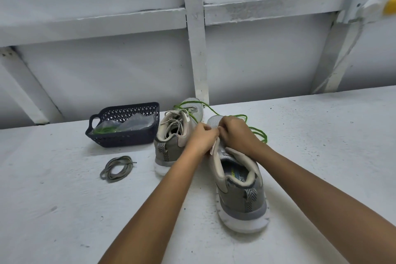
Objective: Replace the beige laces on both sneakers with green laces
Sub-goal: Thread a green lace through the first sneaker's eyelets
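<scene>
Two grey-olive sneakers stand on the white table, heels toward me. The right sneaker [240,191] is nearer and has no lace in its upper eyelets. My left hand [202,139] and my right hand [235,133] meet over its front eyelets, fingers curled and pinching there; what they pinch is hidden. A green lace [256,129] trails from under my hands over the toe and across the left sneaker [174,133], which still carries a beige lace. A removed beige lace [116,169] lies coiled on the table to the left.
A dark plastic basket [124,135] stands left of the sneakers, holding clear bags and another green lace [105,129]. A white framed wall rises just behind the table. A yellow object [390,7] shows at the top right.
</scene>
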Tool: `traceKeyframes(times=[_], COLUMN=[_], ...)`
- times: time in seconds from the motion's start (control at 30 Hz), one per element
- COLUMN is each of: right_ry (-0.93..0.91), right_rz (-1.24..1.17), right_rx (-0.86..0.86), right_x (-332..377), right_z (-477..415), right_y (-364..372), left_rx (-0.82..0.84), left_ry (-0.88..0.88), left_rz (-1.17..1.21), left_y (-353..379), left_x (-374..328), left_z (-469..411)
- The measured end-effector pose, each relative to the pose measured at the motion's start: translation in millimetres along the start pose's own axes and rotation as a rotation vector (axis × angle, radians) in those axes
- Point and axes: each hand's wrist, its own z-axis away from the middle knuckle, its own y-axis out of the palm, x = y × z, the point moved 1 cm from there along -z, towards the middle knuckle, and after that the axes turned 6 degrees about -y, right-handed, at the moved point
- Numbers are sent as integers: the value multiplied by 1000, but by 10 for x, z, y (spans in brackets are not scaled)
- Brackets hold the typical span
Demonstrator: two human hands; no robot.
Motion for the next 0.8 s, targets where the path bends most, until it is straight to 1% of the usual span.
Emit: traceKeyframes(times=[0.07,0.13,0.2,0.33,0.43,0.53,0.63,0.8], right_ry=[53,77,60,-37,-86,-132,-131,-99], right_rz=[-81,-147,-188,-218,-247,-291,-373,-483], right_rx=[-83,-155,-202,-185,-212,-254,-288,-261], right_x=[-7,-10,-11,52,152,276,374,456], right_z=[-1,-10,-19,-62,-167,-284,-332,-314], right_y=[-18,-50,-98,-199,-361,-564,-684,-695], left_rx=[-32,-49,-38,-21,-38,-14,2,-37], left_ry=[18,45,47,72,86,78,77,104], left_rz=[46,16,-21,-43,-34,-32,-58,-157], left_y=[87,124,125,117,115,107,111,117], left_x=[44,47,27,20,45,47,62,70], left_z=[28,76,111,144,101,104,108,70])
